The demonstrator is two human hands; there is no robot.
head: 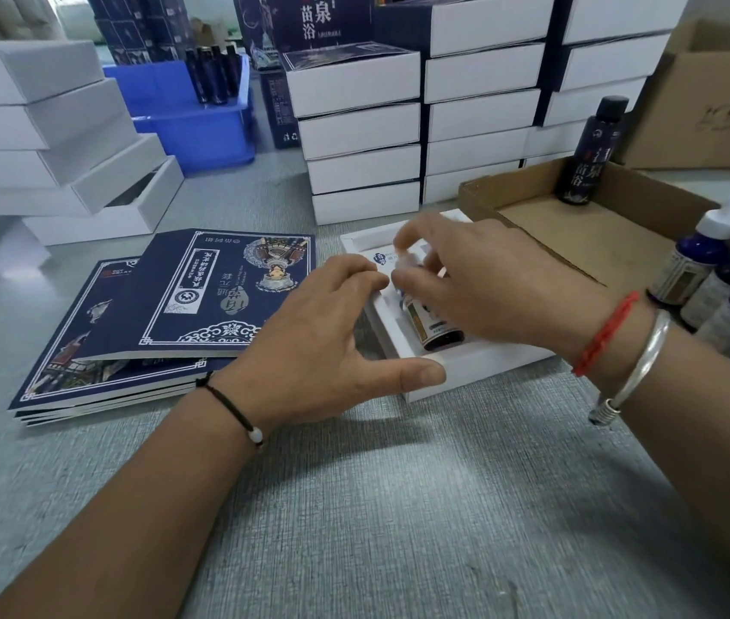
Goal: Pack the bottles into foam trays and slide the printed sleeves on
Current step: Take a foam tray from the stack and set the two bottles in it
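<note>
Bottle (436, 326) lies in the white foam tray (465, 364) mid-counter, right grip (479, 283) pinching its blurred cap end. Left grip (331, 332), fingers spread, steadies the tray's near-left corner. Navy printed sleeves (166, 314) stack at the left; a tall bottle (588, 154) reads 苗泉.

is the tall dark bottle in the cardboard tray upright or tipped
Upright: the tall dark bottle with a black cap stands on its base in the shallow brown cardboard tray, cap uppermost.
</note>
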